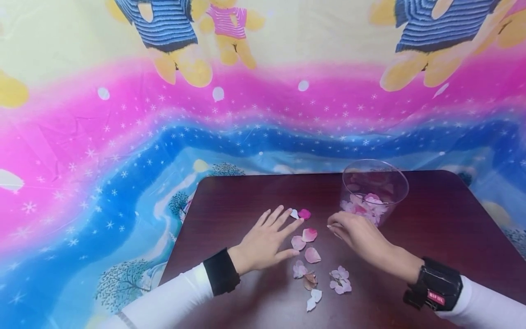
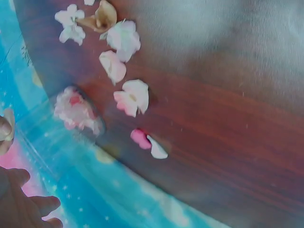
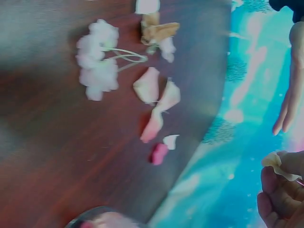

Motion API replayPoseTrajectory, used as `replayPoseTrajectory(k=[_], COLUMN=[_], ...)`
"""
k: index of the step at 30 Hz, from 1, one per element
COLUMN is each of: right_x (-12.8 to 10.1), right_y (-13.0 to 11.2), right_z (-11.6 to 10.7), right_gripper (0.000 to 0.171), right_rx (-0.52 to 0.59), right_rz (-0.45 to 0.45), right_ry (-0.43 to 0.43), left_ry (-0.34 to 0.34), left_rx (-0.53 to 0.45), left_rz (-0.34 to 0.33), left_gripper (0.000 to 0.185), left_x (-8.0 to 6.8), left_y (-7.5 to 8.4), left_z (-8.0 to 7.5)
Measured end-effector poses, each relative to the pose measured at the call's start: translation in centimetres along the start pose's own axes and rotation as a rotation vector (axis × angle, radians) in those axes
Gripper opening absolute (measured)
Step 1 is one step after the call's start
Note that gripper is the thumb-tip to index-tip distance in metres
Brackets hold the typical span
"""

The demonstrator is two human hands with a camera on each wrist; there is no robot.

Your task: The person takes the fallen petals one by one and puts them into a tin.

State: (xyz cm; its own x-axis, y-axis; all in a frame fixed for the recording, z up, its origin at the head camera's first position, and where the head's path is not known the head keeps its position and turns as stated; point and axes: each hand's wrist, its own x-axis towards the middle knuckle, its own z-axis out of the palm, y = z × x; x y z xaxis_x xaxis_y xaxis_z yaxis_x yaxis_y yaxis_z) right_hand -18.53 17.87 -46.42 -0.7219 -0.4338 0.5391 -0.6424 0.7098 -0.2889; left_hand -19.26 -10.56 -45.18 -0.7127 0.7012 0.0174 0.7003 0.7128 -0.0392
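My left hand (image 1: 266, 241) is spread flat with straight fingers beside a line of petals, its index fingertip near a magenta petal (image 1: 304, 214) and a white petal (image 1: 294, 214). Between the thumb and fingers of my right hand (image 1: 363, 235) is a pale petal (image 3: 271, 161), which the head view hardly shows. That hand is held just in front of a clear plastic tub (image 1: 396, 201) with pink and white blossoms (image 1: 371, 208) inside. Closer to me lie pink petals (image 1: 312, 255), a brown dried petal (image 1: 310, 281) and white petals (image 1: 316, 295).
A small bunch of pale pink flowers (image 1: 340, 280) with thin stems lies right of the petal line. Everything stands on a dark reddish-brown table (image 1: 230, 196) with rounded far corners. Behind it hangs a printed cloth (image 1: 263, 105) in pink and blue.
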Motion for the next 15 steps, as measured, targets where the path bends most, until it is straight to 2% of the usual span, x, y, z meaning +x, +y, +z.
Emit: replayPoseTrajectory(k=[6,15], right_x=[1.1,1.1], right_y=[-0.9,-1.3], right_z=[-0.5,-0.5], right_gripper=[0.020,0.020], right_rx=[0.018,0.013], right_rz=[-0.020,-0.001], right_ry=[0.017,-0.014], left_ry=[0.015,0.006], left_rx=[-0.012,-0.036], left_rz=[-0.009,-0.015], left_gripper=[0.077,0.076], left_x=[0.0,0.0], left_y=[-0.4,-0.4], left_z=[-0.6,-0.3])
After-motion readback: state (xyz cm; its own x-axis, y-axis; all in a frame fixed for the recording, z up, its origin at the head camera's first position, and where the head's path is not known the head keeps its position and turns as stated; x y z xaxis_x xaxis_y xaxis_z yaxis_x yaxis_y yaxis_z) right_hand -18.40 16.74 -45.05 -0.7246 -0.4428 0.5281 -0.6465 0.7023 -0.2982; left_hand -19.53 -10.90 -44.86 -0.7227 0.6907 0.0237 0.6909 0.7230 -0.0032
